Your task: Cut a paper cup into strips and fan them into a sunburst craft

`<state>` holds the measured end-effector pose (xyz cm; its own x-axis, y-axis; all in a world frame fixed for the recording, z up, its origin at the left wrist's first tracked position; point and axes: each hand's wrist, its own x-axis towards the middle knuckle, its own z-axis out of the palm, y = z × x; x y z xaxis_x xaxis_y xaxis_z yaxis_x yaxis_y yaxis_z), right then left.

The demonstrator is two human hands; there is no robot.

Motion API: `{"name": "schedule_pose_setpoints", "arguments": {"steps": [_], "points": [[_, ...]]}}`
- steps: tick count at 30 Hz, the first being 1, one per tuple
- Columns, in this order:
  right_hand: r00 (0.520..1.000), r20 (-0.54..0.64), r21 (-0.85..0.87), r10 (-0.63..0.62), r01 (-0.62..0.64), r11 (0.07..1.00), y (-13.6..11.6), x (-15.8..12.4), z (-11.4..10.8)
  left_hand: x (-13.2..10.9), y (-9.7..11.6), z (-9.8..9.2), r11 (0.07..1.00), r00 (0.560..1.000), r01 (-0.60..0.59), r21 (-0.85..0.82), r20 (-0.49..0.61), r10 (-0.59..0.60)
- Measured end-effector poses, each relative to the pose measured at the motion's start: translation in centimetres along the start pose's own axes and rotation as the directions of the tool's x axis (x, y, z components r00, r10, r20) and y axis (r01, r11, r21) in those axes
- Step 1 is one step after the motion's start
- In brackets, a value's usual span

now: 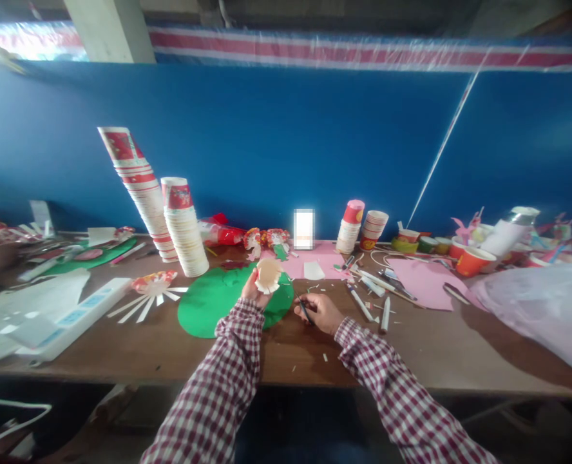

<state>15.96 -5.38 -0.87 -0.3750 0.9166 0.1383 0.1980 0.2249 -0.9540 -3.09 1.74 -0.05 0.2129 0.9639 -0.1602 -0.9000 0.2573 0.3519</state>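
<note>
Left grip point(252, 290) clamps fringed paper point(268, 276); right grip point(322, 312) clasps scissors point(306, 313), forearms point(235, 361) angled inward.

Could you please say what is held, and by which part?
The left grip holds a round beige paper piece with white fringe by its lower left edge; the right grip, dark scissors, apparently by the handles.
</note>
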Motion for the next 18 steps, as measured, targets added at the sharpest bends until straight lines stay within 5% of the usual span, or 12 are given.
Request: {"name": "schedule_pose_setpoints", "arguments": {"steps": [18], "points": [[0.999,-0.005,0.042,0.032,-0.032,0.999,-0.37,-0.03,0.06,-0.21,0.23,0.37,0.999,0.999,0.036,0.01,-0.036,-0.036]]}}
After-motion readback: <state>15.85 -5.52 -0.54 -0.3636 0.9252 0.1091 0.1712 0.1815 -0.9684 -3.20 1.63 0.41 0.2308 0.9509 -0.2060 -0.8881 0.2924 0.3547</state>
